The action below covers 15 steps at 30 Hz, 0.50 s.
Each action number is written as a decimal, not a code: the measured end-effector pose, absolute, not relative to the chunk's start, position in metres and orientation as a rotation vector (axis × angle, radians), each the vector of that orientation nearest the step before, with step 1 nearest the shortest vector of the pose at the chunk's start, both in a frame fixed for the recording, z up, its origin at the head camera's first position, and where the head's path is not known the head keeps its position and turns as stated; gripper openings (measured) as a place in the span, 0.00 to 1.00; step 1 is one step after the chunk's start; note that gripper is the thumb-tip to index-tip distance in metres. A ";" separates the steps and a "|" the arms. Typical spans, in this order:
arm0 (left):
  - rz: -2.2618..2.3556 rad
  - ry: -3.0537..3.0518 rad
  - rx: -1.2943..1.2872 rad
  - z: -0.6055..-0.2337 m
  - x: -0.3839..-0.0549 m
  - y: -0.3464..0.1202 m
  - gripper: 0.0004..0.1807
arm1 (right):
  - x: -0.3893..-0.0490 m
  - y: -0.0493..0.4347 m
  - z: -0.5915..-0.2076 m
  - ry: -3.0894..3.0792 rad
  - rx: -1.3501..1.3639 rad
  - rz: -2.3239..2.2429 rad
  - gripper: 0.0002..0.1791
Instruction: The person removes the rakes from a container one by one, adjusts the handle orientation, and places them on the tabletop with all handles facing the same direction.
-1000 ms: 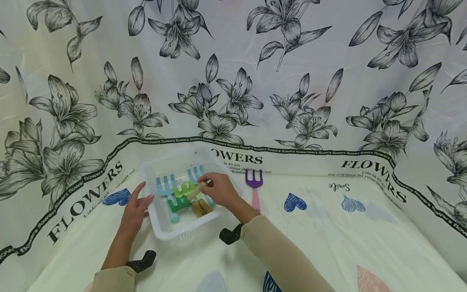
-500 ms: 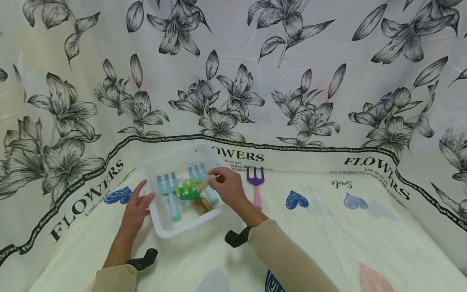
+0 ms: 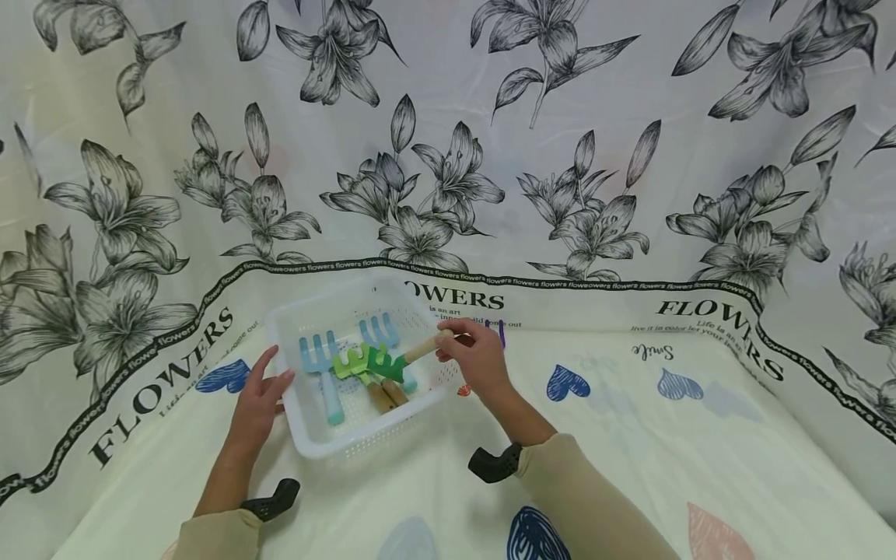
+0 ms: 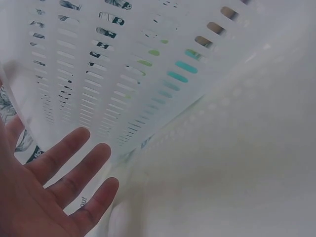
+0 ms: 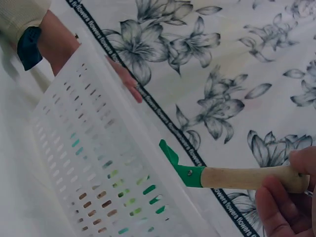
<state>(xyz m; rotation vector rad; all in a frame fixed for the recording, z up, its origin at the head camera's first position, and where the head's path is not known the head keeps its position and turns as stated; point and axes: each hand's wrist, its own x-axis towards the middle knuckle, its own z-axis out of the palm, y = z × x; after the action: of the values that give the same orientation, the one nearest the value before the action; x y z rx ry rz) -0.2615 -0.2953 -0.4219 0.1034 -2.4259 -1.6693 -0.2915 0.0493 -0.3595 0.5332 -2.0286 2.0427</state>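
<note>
My right hand (image 3: 476,359) pinches the pale wooden handle (image 5: 242,178) of a small hand rake with a green head (image 3: 386,364). The rake slants over the right part of a white perforated plastic basket (image 3: 301,437), its handle crossing the right rim. Inside the basket lie a light-green rake head (image 3: 350,362), two brown wooden handles (image 3: 382,398), and two light-blue toy forks, one at left (image 3: 330,397) and one at the back (image 3: 379,330). My left hand (image 3: 255,404) is at the basket's left side, fingers nearly straight, thumb over the rim.
A purple fork's tines (image 3: 500,333) show behind my right hand, the rest hidden. The basket stands on a pale cloth (image 3: 630,451) printed with hearts. Behind it rises a white flower-printed curtain (image 3: 448,78).
My right hand has moved right, drawing the green rake from the basket's middle toward its right rim. The hand now hides most of the purple fork. My left hand stays at the left side.
</note>
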 end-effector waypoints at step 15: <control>-1.673 -2.434 0.116 -0.421 -0.261 -0.293 0.40 | -0.284 0.119 -0.328 -1.853 0.467 2.037 0.13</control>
<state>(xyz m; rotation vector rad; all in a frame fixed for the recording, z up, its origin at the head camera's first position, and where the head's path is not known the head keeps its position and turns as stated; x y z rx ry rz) -0.2611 -0.2933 -0.4209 0.1157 -2.4345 -1.6731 -0.2840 0.1186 -0.3278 0.4666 -1.8531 2.0374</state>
